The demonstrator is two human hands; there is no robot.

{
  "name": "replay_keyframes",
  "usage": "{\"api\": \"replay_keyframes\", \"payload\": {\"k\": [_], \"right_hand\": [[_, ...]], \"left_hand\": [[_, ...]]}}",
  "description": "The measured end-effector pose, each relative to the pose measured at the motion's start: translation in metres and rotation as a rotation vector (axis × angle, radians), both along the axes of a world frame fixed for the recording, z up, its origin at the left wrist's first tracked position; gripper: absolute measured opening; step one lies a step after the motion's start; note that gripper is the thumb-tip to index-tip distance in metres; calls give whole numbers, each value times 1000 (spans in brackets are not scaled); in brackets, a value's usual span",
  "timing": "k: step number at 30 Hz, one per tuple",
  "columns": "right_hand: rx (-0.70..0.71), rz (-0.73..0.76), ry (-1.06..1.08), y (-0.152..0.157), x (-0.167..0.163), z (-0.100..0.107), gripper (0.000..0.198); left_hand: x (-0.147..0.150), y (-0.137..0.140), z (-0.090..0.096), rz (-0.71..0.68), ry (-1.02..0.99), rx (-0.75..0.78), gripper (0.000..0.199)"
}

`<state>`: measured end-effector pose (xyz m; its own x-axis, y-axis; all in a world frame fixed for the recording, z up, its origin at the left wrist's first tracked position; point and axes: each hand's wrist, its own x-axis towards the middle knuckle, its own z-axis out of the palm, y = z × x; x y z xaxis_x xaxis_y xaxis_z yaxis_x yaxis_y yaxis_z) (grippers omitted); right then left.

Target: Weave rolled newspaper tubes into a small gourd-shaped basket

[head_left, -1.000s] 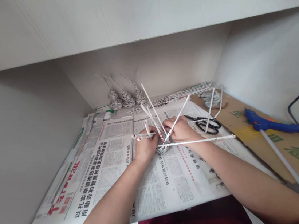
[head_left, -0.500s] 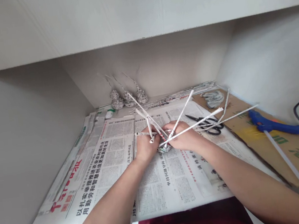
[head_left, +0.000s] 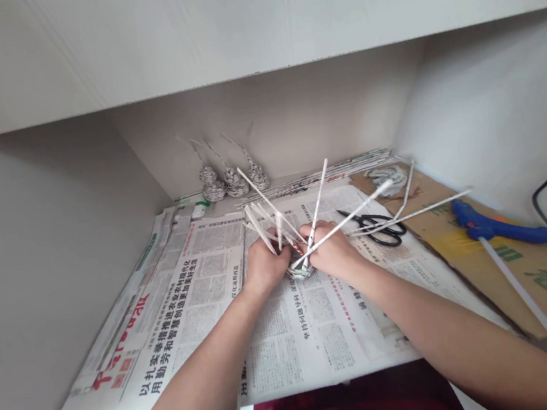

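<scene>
At the frame's centre, above spread newspaper point(head_left: 283, 358), the left hand point(head_left: 267, 261) and right hand point(head_left: 330, 246) grip opposite sides of a small woven paper piece point(head_left: 301, 271). Its rounded bottom looks formed; several paper rods point(head_left: 349, 219) jut out unwoven, so much seems left. Three gourd shapes point(head_left: 236, 184), apparently finished, stand upper left of centre.

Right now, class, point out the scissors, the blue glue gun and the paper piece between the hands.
Scissors point(head_left: 364, 221), head view: where the blades meet the handles.
Blue glue gun point(head_left: 489, 229), head view: the middle of its body.
Paper piece point(head_left: 302, 272), head view: its near side, low down.
</scene>
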<state>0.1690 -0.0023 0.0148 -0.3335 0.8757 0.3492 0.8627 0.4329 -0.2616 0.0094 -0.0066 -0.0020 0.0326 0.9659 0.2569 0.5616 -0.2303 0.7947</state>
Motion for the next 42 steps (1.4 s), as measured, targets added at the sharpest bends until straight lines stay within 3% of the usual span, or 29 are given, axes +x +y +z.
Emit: {"api": "replay_keyframes", "payload": {"k": [2,6,7,11,14,22,26,32,42], "right_hand": [[5,5,11,0,0,0,13],[-12,3,33,1,2,0,14],[-23,14,46,2,3,1,15],[-61,55,90,3,4,0,15],[-59,94,86,2,3,-1,16],[67,195,91,4,-3,-11,19],[92,205,121,2,-3,-11,16],[174,283,173,-3,-3,-5,9],[120,51,138,-17,-3,5,8]], "left_hand": [[-9,-2,12,-142,-55,-79,16],[-32,-3,37,-596,-179,-285,40],[-36,-2,40,-635,-197,-314,39],[-41,3,36,-555,-255,-408,23],[-35,5,28,-483,-282,-431,23],[-24,5,24,-390,-49,-190,27],[-21,8,15,-316,-7,-148,30],[-12,3,9,-136,125,-107,17],[0,-9,16,-10,33,-107,9]]}}
